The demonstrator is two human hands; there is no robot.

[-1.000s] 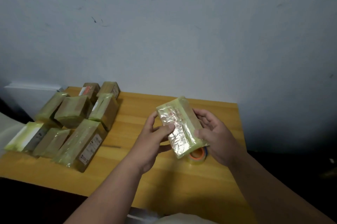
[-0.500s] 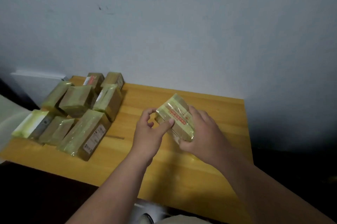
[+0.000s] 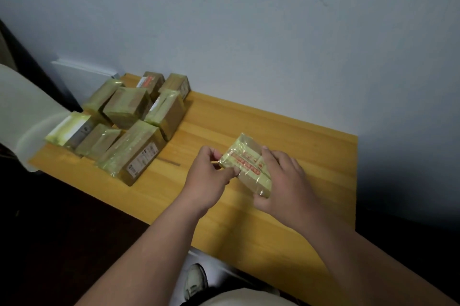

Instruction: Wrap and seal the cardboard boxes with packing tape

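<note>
Above the wooden table point(image 3: 311, 146), toward its right half, the small taped box point(image 3: 245, 165) is gripped between both hands. The left hand point(image 3: 207, 178) pinches its near-left corner with thumb and fingers, while the right hand point(image 3: 283, 181) clamps around its right side and underside. Whether a loose tape end sits under the left fingertips is hard to tell. Glossy film could let the box slip, or an unpressed edge could wrinkle. Finished wrapped boxes point(image 3: 129, 129) cluster well apart at the left.
</note>
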